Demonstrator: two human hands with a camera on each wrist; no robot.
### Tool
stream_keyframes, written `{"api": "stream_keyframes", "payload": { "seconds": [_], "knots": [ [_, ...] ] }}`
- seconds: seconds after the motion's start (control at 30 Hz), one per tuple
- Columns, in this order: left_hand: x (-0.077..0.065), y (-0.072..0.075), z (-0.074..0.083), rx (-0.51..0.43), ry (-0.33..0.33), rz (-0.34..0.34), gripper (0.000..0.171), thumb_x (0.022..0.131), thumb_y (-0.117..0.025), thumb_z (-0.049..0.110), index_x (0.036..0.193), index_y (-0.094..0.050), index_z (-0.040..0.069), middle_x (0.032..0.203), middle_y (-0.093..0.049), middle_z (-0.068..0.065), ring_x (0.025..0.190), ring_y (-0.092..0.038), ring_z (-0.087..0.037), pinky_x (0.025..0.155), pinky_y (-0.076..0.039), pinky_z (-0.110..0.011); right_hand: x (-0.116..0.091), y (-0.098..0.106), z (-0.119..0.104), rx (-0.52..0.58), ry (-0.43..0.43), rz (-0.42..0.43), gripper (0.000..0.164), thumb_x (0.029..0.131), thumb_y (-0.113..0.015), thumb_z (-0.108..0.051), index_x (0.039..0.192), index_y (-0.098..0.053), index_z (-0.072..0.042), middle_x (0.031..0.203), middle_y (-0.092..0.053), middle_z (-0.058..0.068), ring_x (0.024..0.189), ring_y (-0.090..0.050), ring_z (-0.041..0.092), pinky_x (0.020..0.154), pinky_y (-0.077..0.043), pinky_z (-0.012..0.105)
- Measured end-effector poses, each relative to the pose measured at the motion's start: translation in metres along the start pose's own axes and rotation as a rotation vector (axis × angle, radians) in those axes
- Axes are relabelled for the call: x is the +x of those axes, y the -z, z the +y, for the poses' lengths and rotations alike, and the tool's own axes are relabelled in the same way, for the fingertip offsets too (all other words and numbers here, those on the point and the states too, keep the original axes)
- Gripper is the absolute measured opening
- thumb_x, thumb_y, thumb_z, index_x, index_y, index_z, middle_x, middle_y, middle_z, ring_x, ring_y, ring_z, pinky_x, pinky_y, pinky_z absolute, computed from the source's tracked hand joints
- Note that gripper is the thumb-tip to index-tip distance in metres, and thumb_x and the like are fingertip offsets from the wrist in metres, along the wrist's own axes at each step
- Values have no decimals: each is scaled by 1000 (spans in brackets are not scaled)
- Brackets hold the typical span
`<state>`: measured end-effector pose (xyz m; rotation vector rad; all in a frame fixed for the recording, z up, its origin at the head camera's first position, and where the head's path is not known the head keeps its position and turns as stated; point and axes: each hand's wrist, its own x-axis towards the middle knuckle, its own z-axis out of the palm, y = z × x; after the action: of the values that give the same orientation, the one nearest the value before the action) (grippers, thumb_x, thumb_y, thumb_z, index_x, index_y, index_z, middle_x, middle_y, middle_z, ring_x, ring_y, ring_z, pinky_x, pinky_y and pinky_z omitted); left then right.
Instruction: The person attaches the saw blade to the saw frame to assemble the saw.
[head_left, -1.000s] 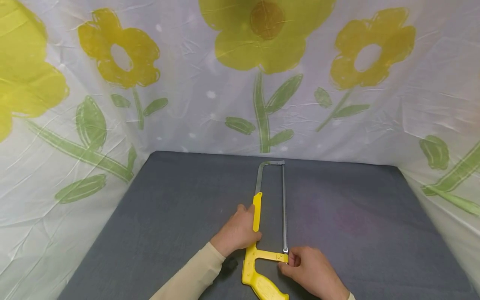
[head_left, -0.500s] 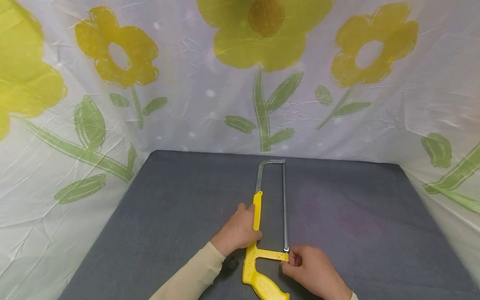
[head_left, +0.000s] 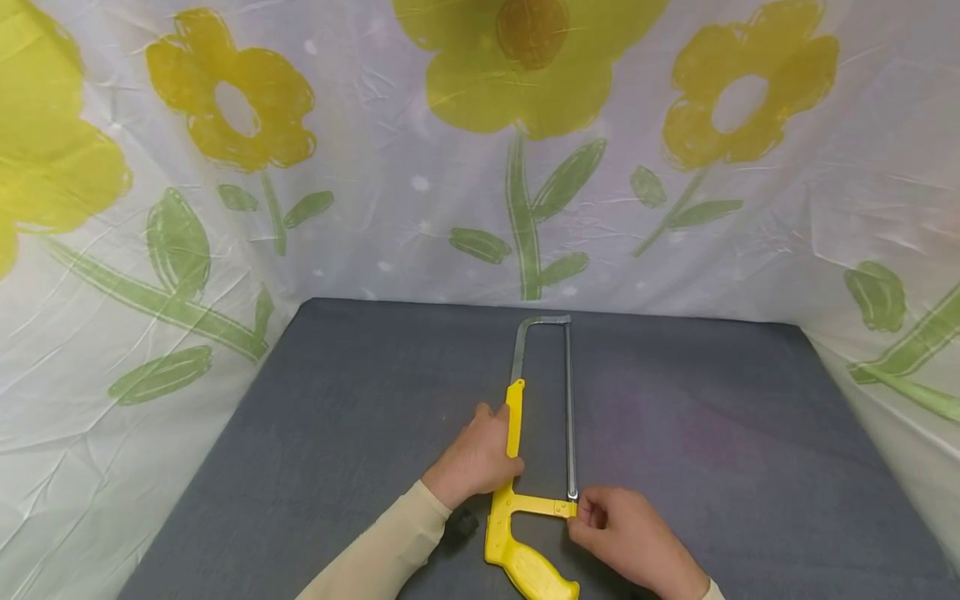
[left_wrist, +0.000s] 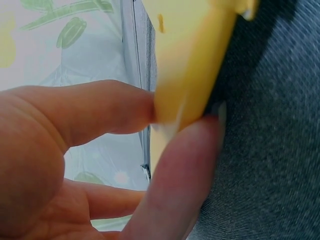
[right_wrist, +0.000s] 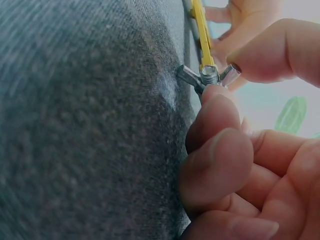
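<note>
1. your left hand, just below the centre of the frame, pinches the yellow part of the hacksaw; the left wrist view shows thumb and finger on either side of it.
2. your right hand, lower right of centre, has its fingers curled; in the right wrist view the tips pinch a silver wing nut, one tip against a wing and another at the nut's lower edge.
3. you have the hacksaw on the dark grey table, its silver end pointing to the top of the frame and its yellow handle at the bottom edge.
4. its blade runs down the right side of the saw, ending just above your right fingertips.
5. beside your left sleeve, near the bottom centre, is a small dark object, too unclear to name.
6. behind the table you have a pale cloth, printed with yellow flowers and green leaves, filling the upper half.
</note>
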<state>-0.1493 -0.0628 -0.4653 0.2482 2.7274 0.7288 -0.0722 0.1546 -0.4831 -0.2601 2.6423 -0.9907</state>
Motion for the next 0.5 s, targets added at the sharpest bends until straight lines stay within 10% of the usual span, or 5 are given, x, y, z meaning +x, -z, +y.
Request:
{"api": "stream_keyframes", "payload": {
  "seconds": [0.5],
  "knots": [
    [0, -4, 0, -1, 39, 8, 88, 83, -80, 22, 156, -34, 1, 122, -47, -20, 69, -55, -18, 55, -50, -26, -1, 2, 6, 22, 58, 4, 20, 84, -73, -23, 70, -59, -27, 57, -49, -15, 50, -41, 0, 48, -33, 20]
  ]
}}
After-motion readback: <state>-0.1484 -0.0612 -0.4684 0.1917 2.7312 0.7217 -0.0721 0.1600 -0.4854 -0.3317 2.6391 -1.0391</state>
